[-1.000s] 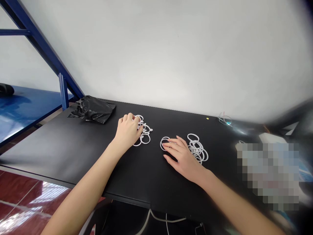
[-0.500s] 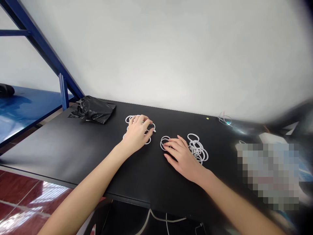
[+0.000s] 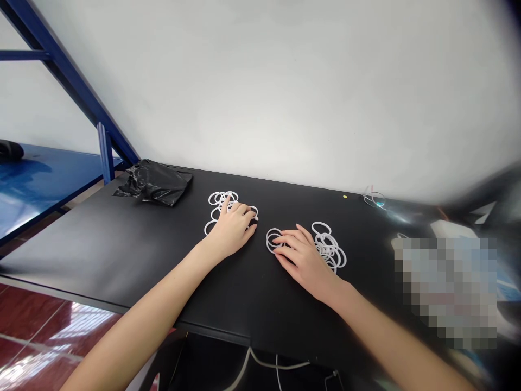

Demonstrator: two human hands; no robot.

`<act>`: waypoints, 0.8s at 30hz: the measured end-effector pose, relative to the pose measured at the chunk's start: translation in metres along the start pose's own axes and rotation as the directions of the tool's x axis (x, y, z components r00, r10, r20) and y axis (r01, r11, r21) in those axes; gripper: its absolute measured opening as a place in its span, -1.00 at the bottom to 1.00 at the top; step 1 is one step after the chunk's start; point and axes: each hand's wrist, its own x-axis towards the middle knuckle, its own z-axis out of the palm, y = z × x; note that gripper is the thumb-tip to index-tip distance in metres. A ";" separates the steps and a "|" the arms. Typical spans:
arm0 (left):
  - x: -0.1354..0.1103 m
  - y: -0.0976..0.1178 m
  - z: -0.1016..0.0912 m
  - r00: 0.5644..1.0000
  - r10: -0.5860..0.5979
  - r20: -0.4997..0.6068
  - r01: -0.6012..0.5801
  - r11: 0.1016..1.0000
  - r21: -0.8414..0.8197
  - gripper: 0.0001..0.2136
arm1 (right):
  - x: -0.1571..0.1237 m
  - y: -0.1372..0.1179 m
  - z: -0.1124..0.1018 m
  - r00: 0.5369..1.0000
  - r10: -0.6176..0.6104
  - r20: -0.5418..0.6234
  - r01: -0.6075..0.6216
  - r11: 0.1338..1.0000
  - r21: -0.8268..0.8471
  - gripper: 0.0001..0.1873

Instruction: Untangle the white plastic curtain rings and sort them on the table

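Thin white rings lie in three groups on a black table (image 3: 122, 239). My left hand (image 3: 234, 229) rests over the left group of rings (image 3: 222, 199), palm down with its fingers spread; some of these rings are hidden under it. My right hand (image 3: 303, 259) is also palm down, fingers stretched out and apart. Its fingertips touch or hover over two overlapping rings (image 3: 268, 239) in the middle. Right beside that hand, partly covered by it, is a tangled pile of rings (image 3: 332, 251).
A crumpled black plastic bag (image 3: 160, 182) lies at the back left, by a blue metal frame (image 3: 106, 152). Near the wall on the right are a small yellow piece (image 3: 345, 196) and a clear looped item (image 3: 374, 200). A blurred-out object (image 3: 448, 293) occupies the right end.
My left hand has shifted slightly toward me, uncovering more rings at the back of the left group. My right hand and the two middle rings have barely moved.
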 end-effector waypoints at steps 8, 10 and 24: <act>0.002 0.006 -0.009 0.997 0.019 -0.068 -0.027 0.994 -0.111 -0.75 | 0.002 -0.002 -0.002 0.983 0.120 -0.140 -0.090 0.976 0.199 -0.89; 0.002 0.010 -0.015 0.995 0.053 -0.089 -0.073 0.969 -0.236 -0.75 | 0.003 -0.001 -0.002 0.969 0.145 -0.199 -0.094 0.965 0.243 -0.90; 0.000 0.031 -0.010 0.969 0.245 0.030 -0.173 0.759 -0.627 -0.84 | 0.004 -0.006 -0.007 0.901 0.267 -0.343 -0.130 0.918 0.373 -0.91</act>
